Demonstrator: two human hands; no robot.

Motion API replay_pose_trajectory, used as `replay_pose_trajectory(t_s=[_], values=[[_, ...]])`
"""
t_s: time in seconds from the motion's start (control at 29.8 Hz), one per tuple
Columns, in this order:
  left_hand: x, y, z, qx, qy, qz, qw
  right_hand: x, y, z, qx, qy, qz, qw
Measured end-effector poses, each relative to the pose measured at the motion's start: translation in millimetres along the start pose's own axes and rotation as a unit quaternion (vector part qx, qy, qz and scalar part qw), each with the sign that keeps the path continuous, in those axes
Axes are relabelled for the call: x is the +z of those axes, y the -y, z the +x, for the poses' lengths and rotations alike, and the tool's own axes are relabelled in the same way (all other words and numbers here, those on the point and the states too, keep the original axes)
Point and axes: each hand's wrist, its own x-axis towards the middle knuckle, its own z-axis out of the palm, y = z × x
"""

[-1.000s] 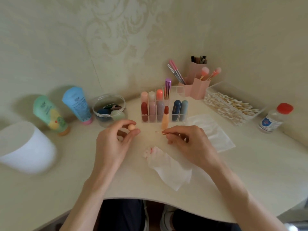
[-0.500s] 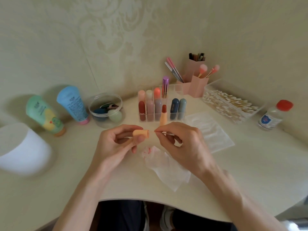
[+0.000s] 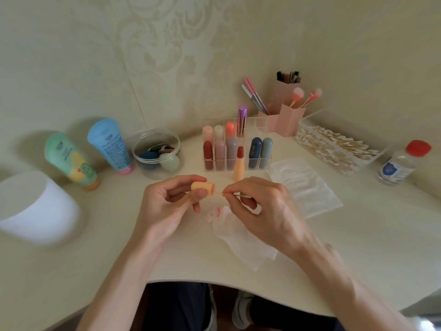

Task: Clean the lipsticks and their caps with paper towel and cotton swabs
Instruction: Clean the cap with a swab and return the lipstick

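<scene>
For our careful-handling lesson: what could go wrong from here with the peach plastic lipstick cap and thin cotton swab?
The uncapped peach lipstick tube stands upright just behind the right hand; a knuckle might topple it, smearing its red tip. The red-stained white paper towel lies beneath that hand, so colour might transfer back onto the peach plastic cap.

Green tube (image 3: 71, 161), blue tube (image 3: 109, 144) and sponge jar (image 3: 156, 154) sit left.
</scene>
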Motion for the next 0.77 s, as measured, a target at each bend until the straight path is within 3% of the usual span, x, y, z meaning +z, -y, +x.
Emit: replay_pose_trajectory(t_s=[0.2, 0.4, 0.6, 0.77], values=[[0.7, -0.5, -0.9, 0.007, -0.004, -0.008, 1.0, -3.4, 2.0, 1.0, 0.035, 0.035, 0.055, 0.997], [1.0, -0.5, -0.4, 0.015, 0.007, -0.003, 1.0, -1.8, 4.8, 0.9, 0.041, -0.005, 0.08, 0.996], [1.8, -1.9, -2.6, 0.019, 0.006, 0.009, 1.0, 0.4, 5.4, -1.6, 0.042, -0.041, 0.026, 0.998], [-0.2, -3.9, -3.5, 0.009, -0.012, -0.006, 1.0, 2.8, 6.8, -1.6, 0.021, -0.014, 0.008, 1.0]])
